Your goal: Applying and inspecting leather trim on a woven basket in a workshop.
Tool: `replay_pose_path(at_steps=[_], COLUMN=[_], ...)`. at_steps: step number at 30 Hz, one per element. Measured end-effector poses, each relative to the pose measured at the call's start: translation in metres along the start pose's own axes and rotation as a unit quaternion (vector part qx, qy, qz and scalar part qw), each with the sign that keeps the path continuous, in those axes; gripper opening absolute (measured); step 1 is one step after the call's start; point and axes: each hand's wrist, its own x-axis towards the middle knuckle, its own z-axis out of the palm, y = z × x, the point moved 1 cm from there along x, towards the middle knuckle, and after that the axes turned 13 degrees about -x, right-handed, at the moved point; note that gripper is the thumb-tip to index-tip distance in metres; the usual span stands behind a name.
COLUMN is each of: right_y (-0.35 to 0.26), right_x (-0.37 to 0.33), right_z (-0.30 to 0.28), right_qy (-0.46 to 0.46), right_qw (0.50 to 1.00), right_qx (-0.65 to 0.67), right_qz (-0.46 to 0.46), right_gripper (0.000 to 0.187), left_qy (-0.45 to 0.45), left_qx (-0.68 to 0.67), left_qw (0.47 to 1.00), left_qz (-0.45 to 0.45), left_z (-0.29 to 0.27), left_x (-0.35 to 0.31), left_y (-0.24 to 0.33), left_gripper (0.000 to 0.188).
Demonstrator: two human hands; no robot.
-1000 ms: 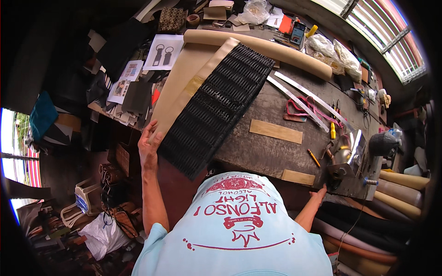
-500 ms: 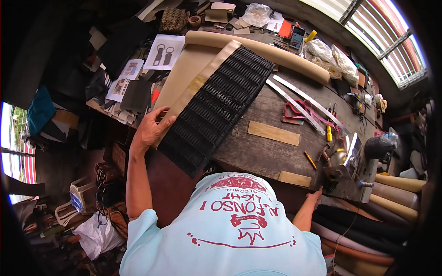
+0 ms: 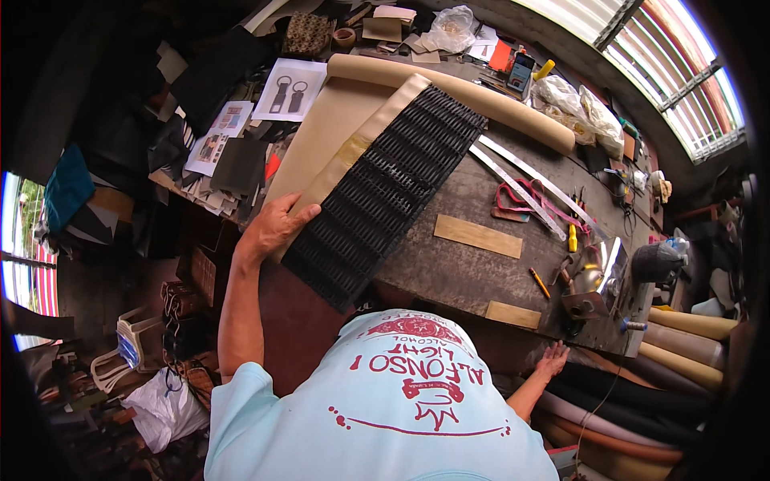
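My left hand (image 3: 277,226) grips the near left edge of a black woven panel (image 3: 385,196), its thumb on top and its other fingers partly hidden. A smooth tan strip (image 3: 365,144) with a yellowish patch runs along the panel's left side. The panel lies slanted across the table, its near end jutting past the front edge. Beneath its far part is a large tan sheet (image 3: 321,136), rolled up along its far side. My right hand (image 3: 552,358) is beside the table's front right edge, empty, with the fingers apart.
Two metal rulers (image 3: 521,188), pink-handled scissors (image 3: 513,195), a yellow-handled tool (image 3: 573,238) and a pencil (image 3: 539,282) lie at right. Wooden strips (image 3: 478,236) lie nearer. Rolls of material (image 3: 634,385) fill the lower right. Printed sheets (image 3: 289,90) and scraps cover the left.
The woven panel and my left hand have shifted slightly to the right. My right hand has dropped away from the table corner, and its fingers now show spread.
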Motion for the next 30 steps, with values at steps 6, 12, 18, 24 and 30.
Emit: replay_pose_path(at_steps=[6,12,18,24,30], right_y=[0.038,0.023,-0.024,-0.021,0.008], right_x=[0.039,0.007,-0.051,-0.153,-0.274], right_z=[0.002,0.028,0.035,0.150,0.242], right_qy=[0.044,-0.030,0.064,-0.119,-0.393], right_qw=[0.976,0.968,0.955,0.870,0.597], right_qx=[-0.089,-0.203,-0.283,-0.381,-0.457], right_qz=[0.195,0.142,-0.060,-0.291,-0.530], right_gripper=[0.094,0.107,0.070,0.032,0.018], left_qy=[0.008,0.023,0.010,-0.011,-0.067], left_qx=[0.019,-0.001,-0.003,-0.048,0.049], left_qw=[0.999,0.996,0.995,0.997,0.995], left_qz=[0.048,0.084,0.096,0.065,0.049], left_z=[0.000,0.002,-0.002,-0.003,-0.008], left_x=[0.002,0.006,0.005,0.006,0.016], left_y=[0.000,-0.009,-0.007,-0.008,-0.019], left_gripper=[0.072,0.068,0.065,0.068,0.087])
